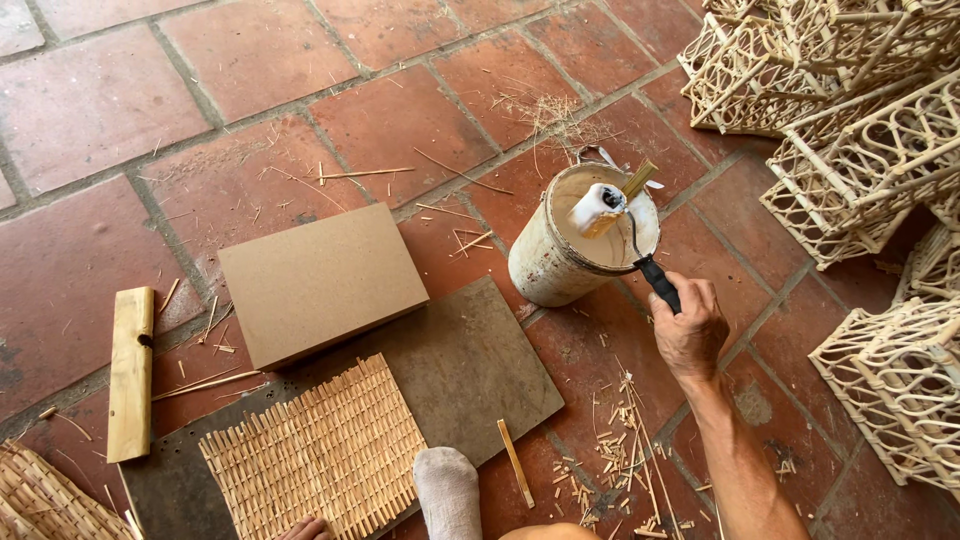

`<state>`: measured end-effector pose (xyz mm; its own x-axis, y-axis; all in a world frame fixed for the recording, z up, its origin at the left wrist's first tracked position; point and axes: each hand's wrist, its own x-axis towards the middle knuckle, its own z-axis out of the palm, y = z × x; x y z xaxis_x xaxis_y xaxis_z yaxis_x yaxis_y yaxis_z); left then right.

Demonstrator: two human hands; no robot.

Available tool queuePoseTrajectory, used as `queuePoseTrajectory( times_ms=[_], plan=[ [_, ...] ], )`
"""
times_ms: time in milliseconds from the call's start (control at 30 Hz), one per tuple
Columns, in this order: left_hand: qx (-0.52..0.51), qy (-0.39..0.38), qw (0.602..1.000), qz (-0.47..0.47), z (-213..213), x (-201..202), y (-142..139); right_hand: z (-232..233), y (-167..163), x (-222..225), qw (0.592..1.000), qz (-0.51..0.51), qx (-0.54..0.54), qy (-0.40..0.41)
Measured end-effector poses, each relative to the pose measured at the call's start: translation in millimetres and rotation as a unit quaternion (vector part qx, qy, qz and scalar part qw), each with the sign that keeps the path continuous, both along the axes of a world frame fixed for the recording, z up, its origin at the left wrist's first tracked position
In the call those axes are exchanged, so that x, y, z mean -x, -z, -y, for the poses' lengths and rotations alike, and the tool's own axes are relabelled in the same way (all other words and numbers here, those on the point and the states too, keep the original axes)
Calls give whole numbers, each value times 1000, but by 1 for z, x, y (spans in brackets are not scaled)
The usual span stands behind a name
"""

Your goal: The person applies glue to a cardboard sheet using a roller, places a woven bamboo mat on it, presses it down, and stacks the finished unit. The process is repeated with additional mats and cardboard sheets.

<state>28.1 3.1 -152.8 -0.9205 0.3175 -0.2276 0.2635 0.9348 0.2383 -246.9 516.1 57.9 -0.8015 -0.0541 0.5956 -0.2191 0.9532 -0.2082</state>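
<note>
My right hand (688,330) grips the black handle of a small paint roller (598,208), whose white, wet roller head is inside the mouth of a stained round bucket (548,265) of white liquid. A wooden stick (640,179) leans in the bucket beside the roller. Only the fingertips of my left hand (303,529) show at the bottom edge, resting at the near edge of a woven cane mat (325,450). The mat lies on a dark flat board (470,370). A foot in a grey sock (448,492) rests beside the mat.
A brown rectangular board (320,280) lies behind the mat. A wooden block (130,372) lies at the left. Stacked woven rattan baskets (860,150) fill the right side. Cane scraps (620,460) litter the red tile floor. Another woven piece (40,500) sits at bottom left.
</note>
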Motion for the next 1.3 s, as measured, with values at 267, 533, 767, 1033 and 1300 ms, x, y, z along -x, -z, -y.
queuePoseTrajectory(
  times_ms=[267, 533, 767, 1033, 1300],
  plan=[
    [-9, 3, 1000, -13, -1, 2, -9, -23, 18, 2, 892, 181, 414, 0],
    [-89, 29, 990, -105, 9, -5, -5, -29, 32, -4, 708, 225, 666, -66],
    [-130, -77, 975, -161, 2, -19, -8, -34, 26, -3, 658, 256, 706, -59],
    [-209, -169, 951, -152, 1, -39, -16, -36, 2, 13, 587, 313, 741, -99],
    [-244, -215, 936, -137, 6, -32, -52, 66, -59, 39, 711, 364, 584, -145]
  ],
)
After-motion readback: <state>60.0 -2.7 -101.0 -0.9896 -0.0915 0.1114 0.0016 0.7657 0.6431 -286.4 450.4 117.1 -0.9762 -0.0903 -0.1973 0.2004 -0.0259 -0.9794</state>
